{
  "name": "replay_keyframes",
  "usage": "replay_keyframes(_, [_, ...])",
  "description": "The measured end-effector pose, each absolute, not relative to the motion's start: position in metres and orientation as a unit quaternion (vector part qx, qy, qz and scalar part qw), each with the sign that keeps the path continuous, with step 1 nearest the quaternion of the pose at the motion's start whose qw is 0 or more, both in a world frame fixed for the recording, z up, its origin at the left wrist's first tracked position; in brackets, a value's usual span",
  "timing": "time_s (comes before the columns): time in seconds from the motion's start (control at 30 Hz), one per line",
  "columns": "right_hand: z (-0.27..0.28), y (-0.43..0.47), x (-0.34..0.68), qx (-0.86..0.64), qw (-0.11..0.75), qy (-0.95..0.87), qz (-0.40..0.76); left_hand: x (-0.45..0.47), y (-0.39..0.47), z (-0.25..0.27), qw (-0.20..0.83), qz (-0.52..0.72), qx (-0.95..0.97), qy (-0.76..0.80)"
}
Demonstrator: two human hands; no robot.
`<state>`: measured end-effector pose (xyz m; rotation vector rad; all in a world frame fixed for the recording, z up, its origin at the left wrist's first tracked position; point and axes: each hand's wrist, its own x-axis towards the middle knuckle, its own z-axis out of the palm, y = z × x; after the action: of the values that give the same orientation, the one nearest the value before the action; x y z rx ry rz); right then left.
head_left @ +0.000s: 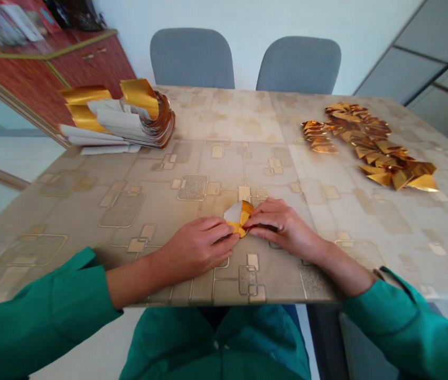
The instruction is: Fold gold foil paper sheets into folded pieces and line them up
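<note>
Taking the paper (239, 215) as the centre of the clock, with twelve straight away from you, your left hand (204, 243) comes in from eight o'clock and your right hand (281, 224) from about three. The paper is small, folded and partly gold, partly white; it sits in front of you near your edge of the patterned surface (248, 121), and you cannot tell from this view whether its underside touches down. Its pale part shows towards eleven o'clock, with gold on the right and along the bottom.

Your left fingers (222, 230) are closed together, their tips and thumb pinching the paper at its seven o'clock side. Your right fingers (262, 218) are curled, a gap showing between thumb and forefinger further back, while the tips come together on the paper's edge at about four o'clock.

Well apart from your hands, between ten and eleven o'clock, there is a stack (129, 124) of curved sheets, some gold and some whitish. Around two o'clock, many gold folded pieces (382, 153) lie bunched in rows, their points sticking out. Past the far edge, two grey chairs (192, 58) stand either side of twelve, and a reddish cabinet (93, 68) stands beyond the stack.
</note>
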<state>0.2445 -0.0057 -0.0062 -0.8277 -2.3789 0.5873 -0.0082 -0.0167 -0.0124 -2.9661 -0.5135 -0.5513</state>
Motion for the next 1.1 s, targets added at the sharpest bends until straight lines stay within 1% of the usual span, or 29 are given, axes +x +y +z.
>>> replay_keyframes(0.17, [-0.007,-0.006,0.236,-0.374,0.289,-0.847,0.244,-0.01,-0.019,-0.014,0.051,-0.144,-0.973,-0.173])
replay_keyframes(0.5, [-0.007,-0.012,0.228,-0.449,0.243,-0.844,0.165,-0.006,-0.022,-0.006,0.033,-0.137,-0.974,-0.178])
replay_keyframes(0.6, [-0.004,-0.013,0.226,-0.457,0.225,-0.849,0.142,-0.005,-0.025,-0.005,0.022,-0.138,-0.97,-0.201])
replay_keyframes(0.77, [-0.002,-0.013,0.226,-0.461,0.206,-0.853,0.134,-0.007,-0.027,-0.009,0.009,-0.114,-0.97,-0.214])
replay_keyframes(1.1, [-0.004,-0.013,0.224,-0.474,0.206,-0.846,0.13,-0.007,-0.027,-0.011,-0.015,-0.101,-0.971,-0.215])
